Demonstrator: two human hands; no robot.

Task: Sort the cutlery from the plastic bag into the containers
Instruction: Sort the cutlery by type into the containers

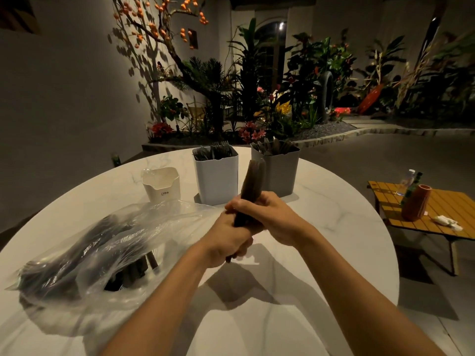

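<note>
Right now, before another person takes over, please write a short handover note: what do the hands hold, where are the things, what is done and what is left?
Hands: the left hand grips the lower end of a bundle of dark cutlery; the right hand grips it just above. The bundle stands nearly upright over the table.
Things: the plastic bag lies at the left with dark cutlery inside.
Done: the pale container holds forks, and the grey container holds cutlery. I cannot tell what the small white container holds.
Left: place the bundle, then empty the bag.
</note>
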